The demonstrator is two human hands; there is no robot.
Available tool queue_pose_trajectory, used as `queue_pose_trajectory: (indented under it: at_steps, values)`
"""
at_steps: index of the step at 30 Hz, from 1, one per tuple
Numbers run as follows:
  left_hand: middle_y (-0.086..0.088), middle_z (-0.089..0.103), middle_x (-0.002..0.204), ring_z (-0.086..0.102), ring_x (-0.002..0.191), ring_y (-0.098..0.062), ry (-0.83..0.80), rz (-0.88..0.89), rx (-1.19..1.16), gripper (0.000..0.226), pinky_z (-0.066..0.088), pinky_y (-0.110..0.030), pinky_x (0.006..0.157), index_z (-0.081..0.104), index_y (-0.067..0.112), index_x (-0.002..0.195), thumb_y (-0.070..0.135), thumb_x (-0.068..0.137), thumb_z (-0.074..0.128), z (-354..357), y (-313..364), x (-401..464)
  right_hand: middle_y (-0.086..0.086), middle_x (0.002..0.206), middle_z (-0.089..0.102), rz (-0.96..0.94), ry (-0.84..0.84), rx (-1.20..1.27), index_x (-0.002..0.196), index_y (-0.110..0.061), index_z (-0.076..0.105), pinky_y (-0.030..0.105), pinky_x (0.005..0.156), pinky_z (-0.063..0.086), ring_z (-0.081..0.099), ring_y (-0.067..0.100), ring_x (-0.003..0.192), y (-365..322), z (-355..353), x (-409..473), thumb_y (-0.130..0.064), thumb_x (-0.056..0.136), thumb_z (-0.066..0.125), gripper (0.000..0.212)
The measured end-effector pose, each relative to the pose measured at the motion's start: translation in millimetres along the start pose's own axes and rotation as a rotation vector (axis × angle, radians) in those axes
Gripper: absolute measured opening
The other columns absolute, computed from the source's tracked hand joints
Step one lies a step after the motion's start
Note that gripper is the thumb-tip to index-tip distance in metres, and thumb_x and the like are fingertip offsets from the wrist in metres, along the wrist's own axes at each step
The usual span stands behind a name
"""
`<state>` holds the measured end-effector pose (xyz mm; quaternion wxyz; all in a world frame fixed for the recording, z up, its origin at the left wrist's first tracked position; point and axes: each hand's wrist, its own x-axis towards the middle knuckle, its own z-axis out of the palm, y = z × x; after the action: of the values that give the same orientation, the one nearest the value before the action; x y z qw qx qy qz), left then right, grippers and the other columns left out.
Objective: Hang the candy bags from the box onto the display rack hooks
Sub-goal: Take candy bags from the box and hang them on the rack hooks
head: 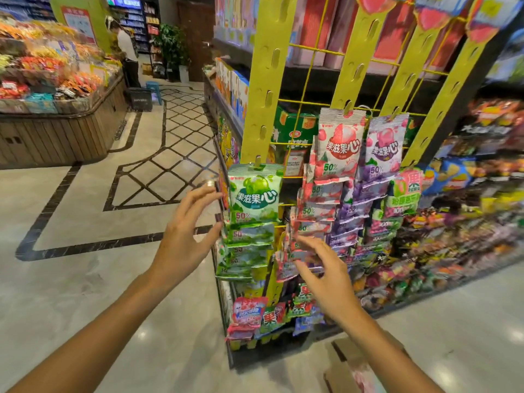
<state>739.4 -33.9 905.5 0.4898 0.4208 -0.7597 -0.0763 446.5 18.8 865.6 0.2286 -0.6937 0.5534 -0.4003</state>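
Yellow hanging strips (268, 80) run down a wire display rack. Green candy bags (253, 194) hang in a column on the left strip, red ones (338, 146) on the middle strip and purple ones (382, 148) beside them. My left hand (187, 231) is raised with spread fingers just left of the green column, its fingertips near the bags' edge. Lower down, between the green and red columns, my right hand (323, 273) has loosely spread fingers and holds nothing. A cardboard box (351, 364) lies on the floor below my right forearm, mostly hidden.
Snack shelves (467, 194) stretch away on the right behind the rack. More bags (249, 313) hang low on the rack's end. A wooden bulk-candy stand (56, 109) fills the far left. Tiled aisle floor (141, 165) lies between, with a person (127, 52) standing far down it.
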Motion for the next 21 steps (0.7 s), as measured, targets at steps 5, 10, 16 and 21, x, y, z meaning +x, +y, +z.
queue_pose_trajectory:
  at_steps: [5,10,16,21]
  values:
    - [0.001,0.059,0.133,0.055,0.126,-0.017,-0.165,0.247,0.236,0.028,0.051,-0.037,0.098,0.067,0.015,0.122,0.019,0.095,0.06,6.0,23.2,-25.7,-0.027,0.147,0.042,-0.032,-0.171,-0.163,0.143,-0.04,0.046,0.031,0.118,0.034,0.035,-0.005,0.139,22.4,-28.4,-25.1,-0.033,0.099,0.061,0.047]
    - [0.002,0.048,0.147,0.04,0.14,-0.019,-0.435,0.289,0.388,0.045,0.04,-0.038,0.113,0.056,0.024,0.137,0.047,0.099,0.05,78.7,80.0,-55.2,-0.025,0.149,0.036,-0.032,-0.304,-0.261,0.148,-0.034,0.042,0.026,0.12,0.028,0.026,-0.006,0.14,63.8,-80.8,-78.1,-0.041,0.101,0.057,0.051]
    - [-0.003,0.036,0.159,0.027,0.149,-0.033,-0.682,0.281,0.436,0.061,0.028,-0.057,0.117,0.054,0.025,0.141,0.063,0.096,0.039,227.2,172.5,-113.8,-0.013,0.157,0.034,0.079,-0.384,-0.345,0.148,-0.03,0.044,0.03,0.121,0.019,0.018,0.008,0.149,158.3,-185.7,-178.7,-0.054,0.099,0.051,0.055]
    - [-0.009,0.043,0.154,0.041,0.139,-0.042,-0.973,0.281,0.374,0.071,0.039,-0.064,0.106,0.058,0.025,0.137,0.074,0.096,0.025,348.9,235.9,-164.1,-0.006,0.152,0.044,0.289,-0.329,-0.304,0.137,-0.034,0.055,0.038,0.121,0.027,0.033,0.02,0.146,251.2,-273.1,-278.6,-0.079,0.088,0.037,0.069]
